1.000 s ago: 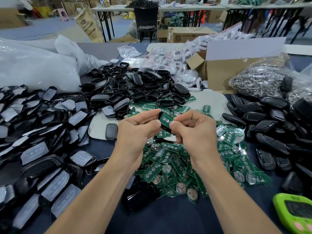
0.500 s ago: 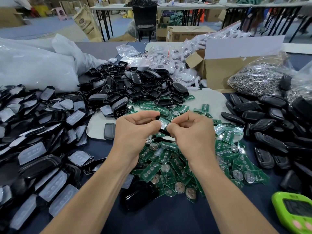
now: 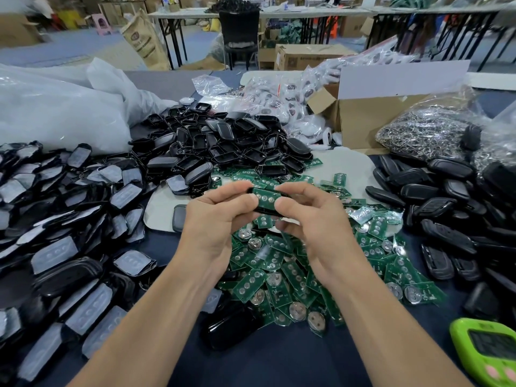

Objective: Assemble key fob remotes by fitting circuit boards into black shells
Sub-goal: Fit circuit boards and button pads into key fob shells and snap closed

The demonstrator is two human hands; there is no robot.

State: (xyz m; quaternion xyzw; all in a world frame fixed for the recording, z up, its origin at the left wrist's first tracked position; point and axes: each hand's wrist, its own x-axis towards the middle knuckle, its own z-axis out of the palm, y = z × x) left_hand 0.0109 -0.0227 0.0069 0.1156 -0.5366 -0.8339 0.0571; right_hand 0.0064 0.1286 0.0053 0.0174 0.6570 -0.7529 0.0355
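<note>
Several heaps cover the dark table (image 3: 265, 367): a wide spread of film-backed black parts (image 3: 55, 219) along the left of the frame, empty black shells (image 3: 223, 146) piled at upper centre, closed fobs (image 3: 446, 219) down the right edge, and loose green circuit boards (image 3: 293, 269) scattered in the middle under the wrists. A cardboard box (image 3: 377, 121) stands at upper right and a green timer (image 3: 485, 353) sits in the lower right corner. At the centre of the frame the left hand (image 3: 215, 219) and right hand (image 3: 315, 222) meet, each with its fingers curled and pinching one end of a single held shell (image 3: 265, 209), raised just above the board pile. The held shell's long axis runs across the frame from left to right, its open side turned up toward the camera, so neither hand is nearer than the other. A board (image 3: 264, 197) lies along that same axis inside the shell, between the two thumbs. Whether it is fully seated I cannot tell; it probably needs an even press at both ends.
</note>
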